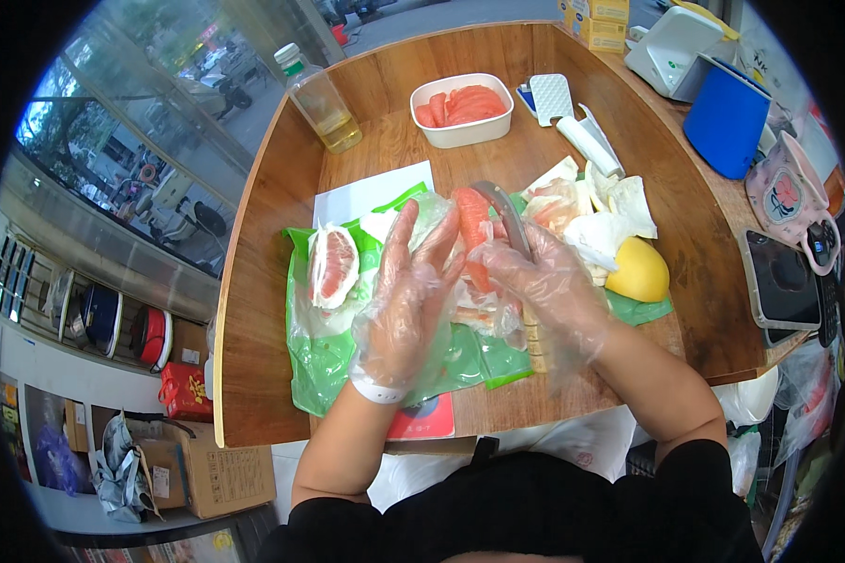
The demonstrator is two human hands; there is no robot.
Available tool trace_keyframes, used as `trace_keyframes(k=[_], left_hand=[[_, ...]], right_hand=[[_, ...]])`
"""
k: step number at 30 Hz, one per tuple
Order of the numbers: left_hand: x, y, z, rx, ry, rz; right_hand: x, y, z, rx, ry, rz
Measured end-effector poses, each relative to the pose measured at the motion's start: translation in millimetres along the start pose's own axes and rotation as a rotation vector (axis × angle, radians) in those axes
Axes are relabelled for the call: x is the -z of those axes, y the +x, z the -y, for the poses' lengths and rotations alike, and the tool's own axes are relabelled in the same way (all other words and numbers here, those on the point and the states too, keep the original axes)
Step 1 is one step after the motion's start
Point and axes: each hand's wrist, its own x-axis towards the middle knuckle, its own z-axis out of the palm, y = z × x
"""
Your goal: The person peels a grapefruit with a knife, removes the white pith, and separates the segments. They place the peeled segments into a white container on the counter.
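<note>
Both my hands wear clear plastic gloves over a green plastic bag (324,380). My left hand (408,310) has its fingers extended and apart, close beside a peeled pomelo segment (472,218); whether it touches the segment is unclear. Fingers of my right hand (542,274) are at the segment's lower part. The same hand grips a knife (510,218), its blade pointing away from me and its light handle showing under the palm. Pale peel and membrane scraps (475,317) lie beneath my hands. An unpeeled pomelo wedge (334,267) rests on the bag, left of my left hand.
A white tub (462,134) of peeled segments stands farther back. White rind (634,204) and a yellow rind piece (641,271) lie at the right. A bottle (324,105) is at the back left. Raised wooden edges border the table; a phone (781,278) and cup (781,186) are far right.
</note>
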Motion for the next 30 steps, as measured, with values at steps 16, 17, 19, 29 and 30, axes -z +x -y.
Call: trace_keyframes(k=[16, 17, 19, 29, 30], left_hand=[[22.3, 0.0, 1.7, -0.188, 0.462, -0.031], [22.4, -0.1, 1.8, -0.379, 0.662, -0.037], [20.1, -0.2, 2.0, -0.59, 0.977, -0.031], [5.3, 0.3, 2.2, -0.147, 0.269, -0.205], [7.5, 0.8, 1.0, -0.029, -0.048, -0.146]], right_hand=[[1.1, -7.7, -1.7, 0.19, -0.026, -0.012], [4.0, -6.3, -0.5, 0.148, 0.014, -0.017], [10.5, -0.6, 3.4, 0.039, 0.025, 0.141], [-1.7, -7.9, 0.9, 0.228, -0.028, 0.068], [-5.5, -6.9, -2.4, 0.297, -0.051, 0.063]])
